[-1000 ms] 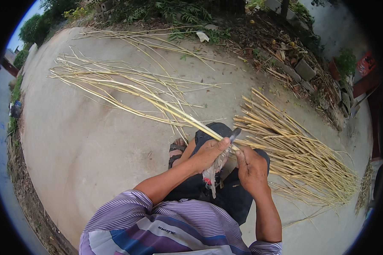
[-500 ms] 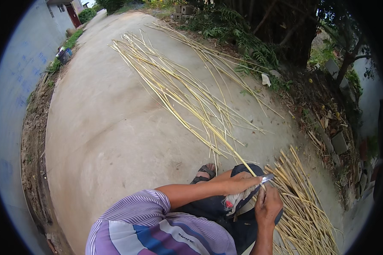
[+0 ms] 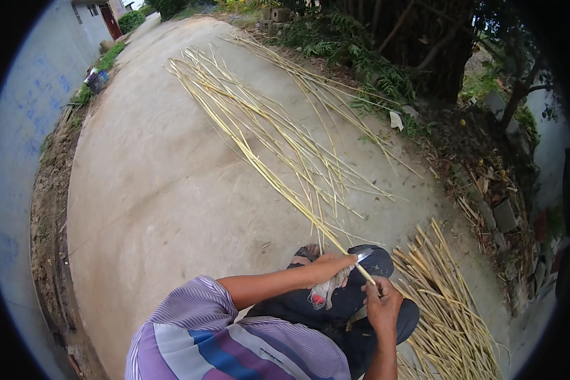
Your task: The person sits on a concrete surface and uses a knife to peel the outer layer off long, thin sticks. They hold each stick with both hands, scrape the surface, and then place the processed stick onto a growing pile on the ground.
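My left hand (image 3: 330,266) is closed, with a short knife (image 3: 364,255) showing its bright blade past the fingers. A grey rag (image 3: 326,292) with a red spot bunches under that hand, over my dark trouser leg. One long pale-yellow cane (image 3: 365,273) runs beneath the blade, over my knees. Its near end is pinched between the thumb and fingers of my right hand (image 3: 382,301). The knife handle is hidden by my left hand.
Long peeled canes (image 3: 253,120) lie spread over the concrete ahead, with another loose row (image 3: 323,85) farther right. A thick bundle of brownish canes (image 3: 449,310) rests beside my right knee. Plants and a tree trunk (image 3: 437,57) border the right side; a pale wall (image 3: 25,126) stands left.
My left hand, with knife and rag, has moved left and slightly up, away from the right hand. The right hand has shifted a little left. More cane shows between them.
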### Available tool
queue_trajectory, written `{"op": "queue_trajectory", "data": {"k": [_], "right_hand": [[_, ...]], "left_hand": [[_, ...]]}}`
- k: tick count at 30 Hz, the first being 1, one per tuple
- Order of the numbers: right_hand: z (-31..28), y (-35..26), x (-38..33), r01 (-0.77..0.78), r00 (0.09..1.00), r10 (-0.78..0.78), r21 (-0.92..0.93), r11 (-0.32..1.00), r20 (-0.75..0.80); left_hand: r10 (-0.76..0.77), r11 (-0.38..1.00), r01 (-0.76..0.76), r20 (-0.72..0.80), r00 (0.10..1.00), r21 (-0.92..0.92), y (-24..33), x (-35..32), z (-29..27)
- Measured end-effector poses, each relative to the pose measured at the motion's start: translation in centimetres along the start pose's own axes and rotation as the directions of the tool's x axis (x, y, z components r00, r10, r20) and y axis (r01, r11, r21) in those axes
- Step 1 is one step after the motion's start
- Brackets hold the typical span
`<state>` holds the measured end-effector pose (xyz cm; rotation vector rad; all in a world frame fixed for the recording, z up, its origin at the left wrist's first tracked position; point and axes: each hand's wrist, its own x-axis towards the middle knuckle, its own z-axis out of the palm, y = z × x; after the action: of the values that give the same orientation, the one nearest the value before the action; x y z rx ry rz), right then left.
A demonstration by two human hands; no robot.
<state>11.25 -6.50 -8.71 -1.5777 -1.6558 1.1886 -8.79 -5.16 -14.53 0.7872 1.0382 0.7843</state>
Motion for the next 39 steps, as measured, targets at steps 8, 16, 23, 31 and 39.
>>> {"op": "queue_trajectory", "data": {"k": [8, 16, 23, 31, 39], "right_hand": [[3.0, 3.2, 1.1, 0.308, 0.95, -0.303, -0.068, 0.949, 0.069], [-0.2, 0.8, 1.5, 0.292, 0.953, -0.297, -0.083, 0.953, -0.054], [-13.6, 5.5, -7.1, 0.267, 0.731, -0.34, -0.21, 0.94, -0.591], [-10.5, 34.3, -20.2, -0.461, 0.406, 0.356, 0.147, 0.875, -0.842], [-7.2, 45.7, -17.7, -0.479, 0.476, 0.355, 0.101, 0.872, -0.805]], "left_hand": [[-0.095, 0.974, 0.063, -0.139, 0.986, -0.218, -3.2, 0.6, -1.7], [0.093, 0.964, -0.152, -0.26, 0.961, -0.22, -0.2, 5.7, -4.3], [0.121, 0.987, -0.147, -0.287, 0.95, -0.071, 5.1, 15.6, -11.9], [0.172, 0.159, 0.175, -0.201, 0.964, 0.972, -5.2, 19.1, -17.5], [-0.156, -0.053, 0.251, -0.257, 0.954, 0.966, -12.9, 6.3, -16.3]]}}
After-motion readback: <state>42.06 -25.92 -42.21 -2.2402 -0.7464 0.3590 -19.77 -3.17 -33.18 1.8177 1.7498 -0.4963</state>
